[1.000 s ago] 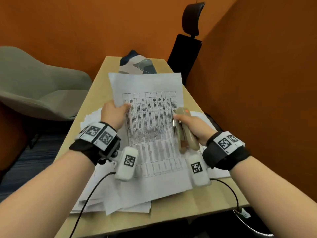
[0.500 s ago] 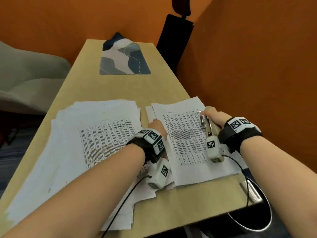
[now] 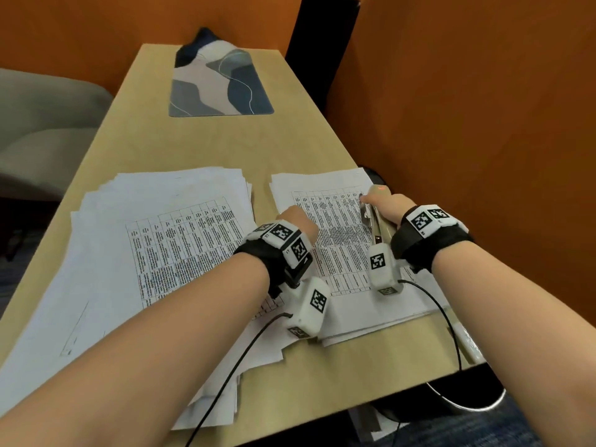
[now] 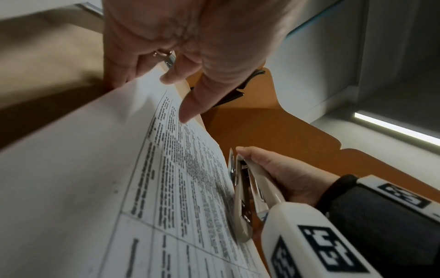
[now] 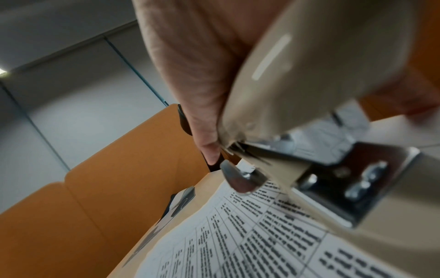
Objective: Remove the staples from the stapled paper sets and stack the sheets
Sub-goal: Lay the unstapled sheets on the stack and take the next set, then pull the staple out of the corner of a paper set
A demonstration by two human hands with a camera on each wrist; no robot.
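Two piles of printed sheets lie on the wooden table [image 3: 209, 143]: a wide loose left pile [image 3: 161, 253] and a smaller right pile [image 3: 342, 240]. My left hand [image 3: 296, 221] rests on the left part of the right pile. In the left wrist view its fingertips [image 4: 188, 112] touch the top sheet [image 4: 95, 169], fingers fairly straight. My right hand [image 3: 383, 204] grips a beige stapler-type tool [image 3: 375, 221] at the pile's right edge. The tool's metal tip [image 5: 238, 178] hovers just above the printed table. No staple is visible.
A blue and grey patterned mat [image 3: 219, 82] lies at the table's far end. A black office chair [image 3: 322, 43] stands behind it and a grey armchair [image 3: 42, 124] at the left. An orange partition [image 3: 467, 124] runs close along the right edge. Wrist-camera cables [image 3: 232, 375] trail toward me.
One second ago my left hand held a printed sheet up in front of me. That sheet now lies on the right pile, with both hands lowered onto it.
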